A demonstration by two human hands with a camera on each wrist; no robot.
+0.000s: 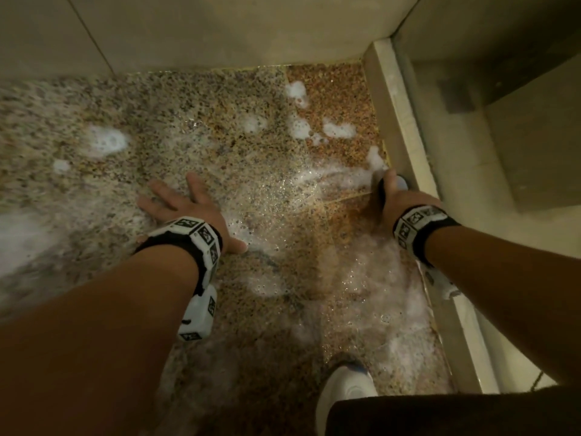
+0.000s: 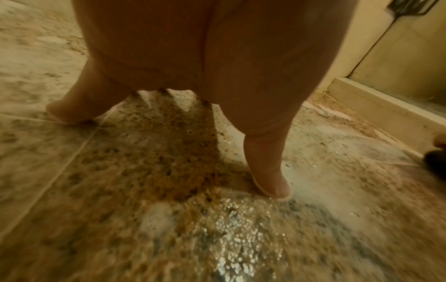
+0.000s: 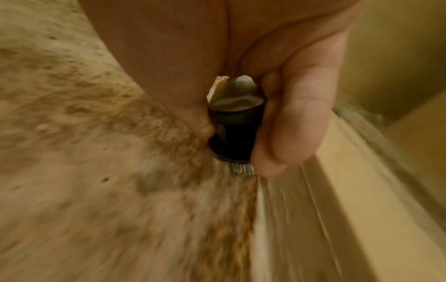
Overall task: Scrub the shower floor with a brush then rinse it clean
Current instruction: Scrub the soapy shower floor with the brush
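1. We see our left hand (image 1: pixel 185 209) spread flat on the wet speckled shower floor (image 1: pixel 220 127), fingers wide and straight, holding nothing.
2. In the left wrist view the fingertips (image 2: pixel 275 188) press onto the floor, with glistening water and suds just ahead of them.
3. Our right hand (image 1: pixel 399 199) is curled round a dark scrub brush (image 3: pixel 235 137), thumb on one side and fingers on the other.
4. The brush sits at the right edge of the floor, just beside the pale raised curb (image 1: pixel 399 121); its short bristles (image 3: pixel 242 168) meet the floor along the seam at the curb's foot.
5. Patches of white foam (image 1: pixel 105 141) lie scattered over the floor: several near the far right corner, one large smear at the far left, and a thin soapy film between our two hands.
6. A white shoe (image 1: pixel 342 391) stands on the floor near the bottom of the head view, next to a dark trouser leg (image 1: pixel 440 416).
7. Each wrist carries a black band with white marker blocks (image 1: pixel 201 237).
8. Plain tiled walls (image 1: pixel 220 29) rise behind the floor.
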